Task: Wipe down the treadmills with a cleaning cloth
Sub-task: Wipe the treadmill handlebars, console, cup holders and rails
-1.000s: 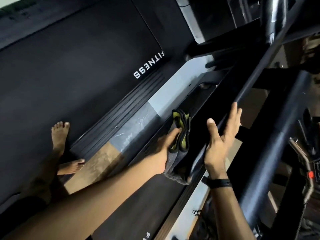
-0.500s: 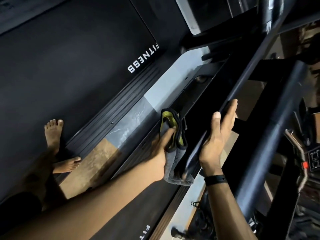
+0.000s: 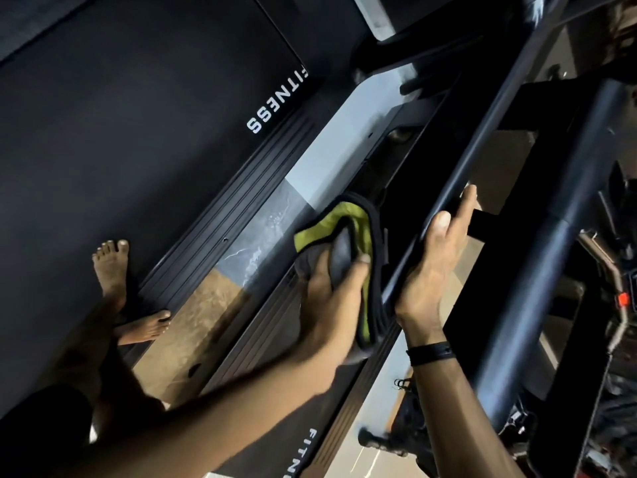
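Across the upper left of the frame, the dark treadmill belt (image 3: 138,132) is stretching away, and your bare feet (image 3: 113,267) are standing at its lower edge, by the ribbed side rail (image 3: 220,215). At centre, your left hand (image 3: 331,298) is gripping the folded grey and yellow cloth (image 3: 348,232), fingers clamped around it, pressing it against the black handrail (image 3: 458,181). Just right of it, your right hand (image 3: 431,270) is holding the same handrail, thumb and fingers wrapped on it, a black wristband (image 3: 431,351) sitting below.
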`<state>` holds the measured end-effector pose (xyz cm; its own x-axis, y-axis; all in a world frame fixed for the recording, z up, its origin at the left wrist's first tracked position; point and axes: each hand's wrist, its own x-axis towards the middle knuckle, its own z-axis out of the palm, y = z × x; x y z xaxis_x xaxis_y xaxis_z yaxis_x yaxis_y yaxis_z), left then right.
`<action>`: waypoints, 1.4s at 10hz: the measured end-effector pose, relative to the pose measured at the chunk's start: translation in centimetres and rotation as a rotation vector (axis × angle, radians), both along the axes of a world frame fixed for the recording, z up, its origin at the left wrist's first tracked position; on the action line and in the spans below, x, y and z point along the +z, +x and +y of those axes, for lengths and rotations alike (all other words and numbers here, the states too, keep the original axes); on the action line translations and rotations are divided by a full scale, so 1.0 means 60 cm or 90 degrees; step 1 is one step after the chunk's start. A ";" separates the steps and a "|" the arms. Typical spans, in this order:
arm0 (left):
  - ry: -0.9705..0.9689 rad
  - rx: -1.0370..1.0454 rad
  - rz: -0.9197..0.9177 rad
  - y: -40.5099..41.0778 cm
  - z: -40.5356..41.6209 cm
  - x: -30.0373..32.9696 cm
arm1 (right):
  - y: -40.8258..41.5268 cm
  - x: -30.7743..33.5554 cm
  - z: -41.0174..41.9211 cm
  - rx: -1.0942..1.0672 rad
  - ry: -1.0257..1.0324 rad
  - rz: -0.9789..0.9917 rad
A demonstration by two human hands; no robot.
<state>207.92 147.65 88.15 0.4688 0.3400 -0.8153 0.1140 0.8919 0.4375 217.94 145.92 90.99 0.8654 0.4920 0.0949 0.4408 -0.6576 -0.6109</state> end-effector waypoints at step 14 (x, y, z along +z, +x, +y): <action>0.203 -0.200 -0.191 0.098 0.106 -0.082 | -0.006 0.001 0.009 -0.108 0.083 0.047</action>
